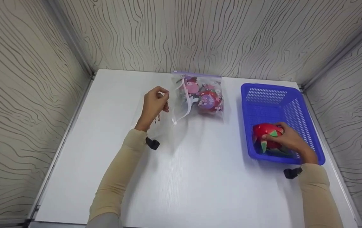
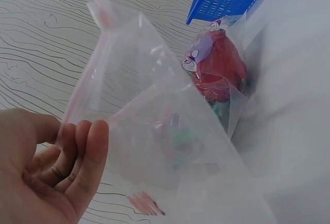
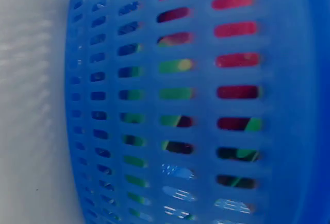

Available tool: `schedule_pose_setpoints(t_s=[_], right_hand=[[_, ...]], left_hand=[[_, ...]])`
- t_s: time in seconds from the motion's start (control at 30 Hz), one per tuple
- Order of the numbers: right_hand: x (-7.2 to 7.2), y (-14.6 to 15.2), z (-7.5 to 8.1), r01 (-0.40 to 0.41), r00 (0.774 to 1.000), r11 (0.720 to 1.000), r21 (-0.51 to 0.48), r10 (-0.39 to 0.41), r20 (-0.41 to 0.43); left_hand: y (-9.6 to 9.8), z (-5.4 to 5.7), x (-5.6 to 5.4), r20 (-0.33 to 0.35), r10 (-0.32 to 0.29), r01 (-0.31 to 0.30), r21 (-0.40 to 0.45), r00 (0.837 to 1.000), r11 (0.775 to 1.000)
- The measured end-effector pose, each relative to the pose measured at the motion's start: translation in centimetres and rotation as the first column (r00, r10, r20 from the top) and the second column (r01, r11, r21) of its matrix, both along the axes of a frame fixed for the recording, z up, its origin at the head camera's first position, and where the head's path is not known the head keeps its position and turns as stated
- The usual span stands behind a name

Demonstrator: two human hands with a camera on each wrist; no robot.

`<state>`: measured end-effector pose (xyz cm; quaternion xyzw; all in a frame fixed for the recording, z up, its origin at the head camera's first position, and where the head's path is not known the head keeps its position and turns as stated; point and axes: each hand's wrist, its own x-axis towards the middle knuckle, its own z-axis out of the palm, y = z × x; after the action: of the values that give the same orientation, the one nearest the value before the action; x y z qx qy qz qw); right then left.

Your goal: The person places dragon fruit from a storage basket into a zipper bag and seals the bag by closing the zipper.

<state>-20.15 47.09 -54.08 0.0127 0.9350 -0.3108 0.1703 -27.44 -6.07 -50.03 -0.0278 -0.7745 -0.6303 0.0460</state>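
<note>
My left hand (image 1: pixel 156 102) pinches the edge of a clear zip bag (image 2: pixel 170 131) between thumb and fingers. The bag hangs spread out, and its white zip strip (image 1: pixel 187 109) curves to the right of the hand. My right hand (image 1: pixel 290 139) reaches into the blue basket (image 1: pixel 245 110) and grips a red dragon fruit (image 1: pixel 265 129) with green pointed leaves. In the right wrist view, the basket wall (image 3: pixel 201 80) hides the hand; red and green show through its slots.
Behind the clear bag lies a filled zip bag (image 1: pixel 208 99) with a purple top, printed with cartoon figures and holding red items. The white table (image 1: pixel 181 190) meets patterned panels (image 1: pixel 200 38) at the back and sides.
</note>
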Motion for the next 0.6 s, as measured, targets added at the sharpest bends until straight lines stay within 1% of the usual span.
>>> schedule_pose_setpoints(t_s=[0.17, 0.3, 0.4, 0.6], right_hand=[[-0.2, -0.3, 0.4, 0.031, 0.999, 0.999, -0.017, -0.031, -0.026], [-0.5, -0.5, 0.8, 0.037, 0.998, 0.999, -0.024, -0.038, -0.047], [-0.8, -0.8, 1.2, 0.045, 0.997, 0.998, -0.042, -0.048, -0.056], [-1.3, -1.5, 2.3, 0.062, 0.994, 0.997, -0.045, -0.065, -0.087]], left_hand=[[0.0, 0.0, 0.0, 0.013, -0.002, 0.002, -0.004, 1.000, 1.000], [0.0, -0.1, 0.0, 0.017, 0.001, -0.001, -0.004, 1.000, 1.000], [0.0, -0.1, -0.1, 0.014, 0.003, -0.003, -0.001, 1.000, 1.000], [0.0, -0.1, -0.1, 0.000, 0.000, 0.000, -0.011, 1.000, 1.000]])
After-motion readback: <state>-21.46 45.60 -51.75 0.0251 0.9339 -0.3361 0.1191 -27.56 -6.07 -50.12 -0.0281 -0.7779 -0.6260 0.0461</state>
